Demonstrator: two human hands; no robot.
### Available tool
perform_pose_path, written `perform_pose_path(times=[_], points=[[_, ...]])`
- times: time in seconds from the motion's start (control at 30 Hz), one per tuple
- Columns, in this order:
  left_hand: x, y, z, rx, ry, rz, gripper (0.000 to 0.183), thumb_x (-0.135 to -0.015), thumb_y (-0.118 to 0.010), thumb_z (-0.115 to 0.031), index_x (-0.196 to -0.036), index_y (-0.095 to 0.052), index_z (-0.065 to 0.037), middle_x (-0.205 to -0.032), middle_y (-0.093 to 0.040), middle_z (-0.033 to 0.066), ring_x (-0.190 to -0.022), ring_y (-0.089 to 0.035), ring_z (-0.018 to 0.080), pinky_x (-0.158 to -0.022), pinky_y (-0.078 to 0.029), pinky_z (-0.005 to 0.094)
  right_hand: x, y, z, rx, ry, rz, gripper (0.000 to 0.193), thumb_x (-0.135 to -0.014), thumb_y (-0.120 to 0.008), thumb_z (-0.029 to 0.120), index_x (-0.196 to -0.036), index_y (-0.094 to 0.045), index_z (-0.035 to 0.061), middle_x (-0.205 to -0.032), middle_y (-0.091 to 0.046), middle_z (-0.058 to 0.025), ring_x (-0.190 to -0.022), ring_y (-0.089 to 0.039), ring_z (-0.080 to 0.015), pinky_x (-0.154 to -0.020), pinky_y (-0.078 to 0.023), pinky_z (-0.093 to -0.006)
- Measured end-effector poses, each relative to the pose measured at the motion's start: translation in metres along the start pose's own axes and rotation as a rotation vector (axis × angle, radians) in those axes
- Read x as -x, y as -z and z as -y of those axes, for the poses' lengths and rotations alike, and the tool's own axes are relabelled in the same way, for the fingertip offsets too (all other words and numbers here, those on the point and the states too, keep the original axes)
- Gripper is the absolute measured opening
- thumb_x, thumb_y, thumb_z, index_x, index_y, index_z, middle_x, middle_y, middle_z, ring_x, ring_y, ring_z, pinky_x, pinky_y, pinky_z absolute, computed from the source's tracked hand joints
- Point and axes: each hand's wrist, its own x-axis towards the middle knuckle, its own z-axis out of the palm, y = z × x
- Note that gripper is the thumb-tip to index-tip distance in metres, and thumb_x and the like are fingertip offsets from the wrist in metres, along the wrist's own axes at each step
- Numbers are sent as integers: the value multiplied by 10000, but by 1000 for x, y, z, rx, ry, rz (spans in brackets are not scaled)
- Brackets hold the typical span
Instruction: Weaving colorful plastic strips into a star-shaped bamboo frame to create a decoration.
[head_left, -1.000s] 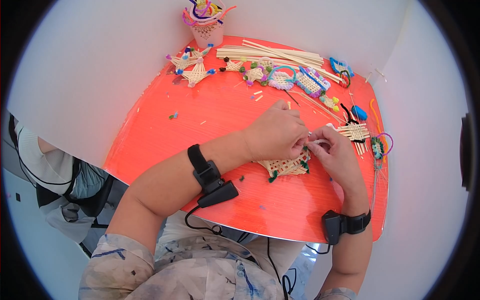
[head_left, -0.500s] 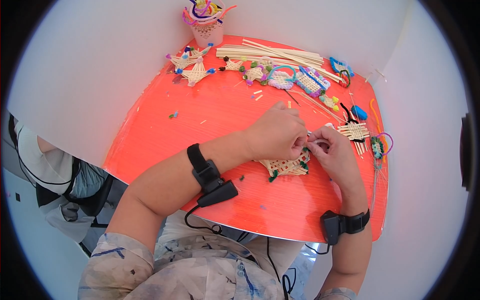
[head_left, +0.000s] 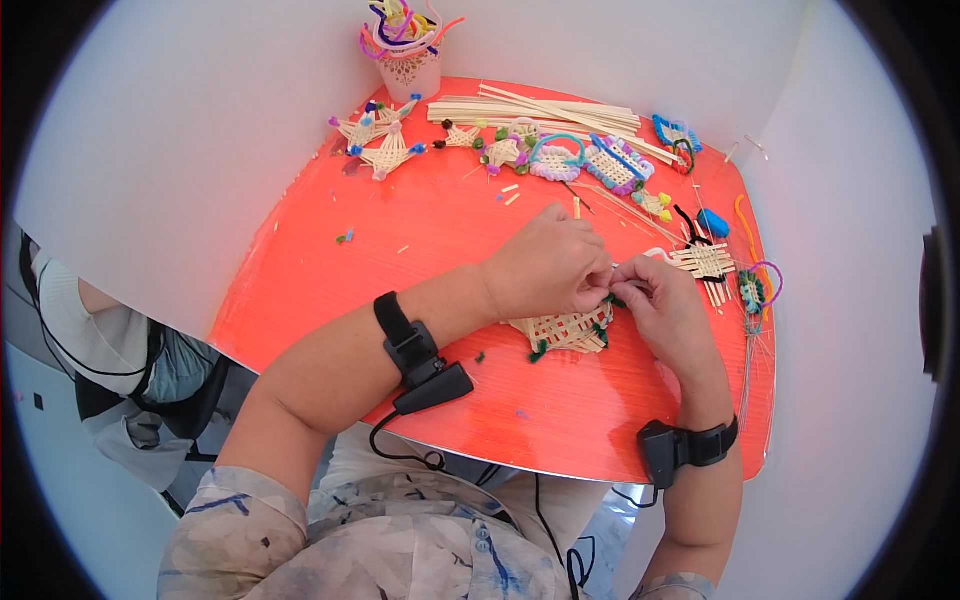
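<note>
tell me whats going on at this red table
A person is working with both hands at a pale woven piece with green fuzzy bits on the red table. The left hand and right hand come together at its far right; what their fingertips grip is hidden. Beyond lie star-shaped woven pieces, pale strips and a pink pot.

Cream lattice-patterned woven piece (head_left: 566,332) with dark green tufts (head_left: 538,352), red-orange streaked tabletop (head_left: 310,285), brown-patterned pink cup (head_left: 412,78)

no legible txt, 0 readable labels, 0 nos., 0 signs
</note>
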Motion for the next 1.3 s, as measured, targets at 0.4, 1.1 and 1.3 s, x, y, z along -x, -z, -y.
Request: perform_pose_path(times=[0.4,1.1,1.3], points=[[4,1,1,6,62,68,80,-684,-724,-127,-682,-644,-134,-725,-634,-17,-775,-588,177,-738,-413,348,1,7,3,131,139,19,114,-843,-649,13,-929,-601,-45,-830,-611,-152,-765,-621,-246,-685,-495,-339],[4,2,-3,148,144,3,81,-730,-722,-142,-711,-644,-126,-770,-626,-9,-807,-602,193,-758,-410,350,-1,-3,4,83,0,-31,82,-837,-633,12,-881,-601,-50,-782,-606,-168,-704,-628,-257,-644,-493,-341],[1,1,-5,155,76,-127,83,-735,-731,-155,-715,-651,-141,-850,-668,-28,-880,-625,189,-831,-401,351,-1,-3,0,-68,-12,-46,87,-865,-622,29,-908,-610,-46,-789,-622,-167,-697,-627,-248,-640,-488,-333]])
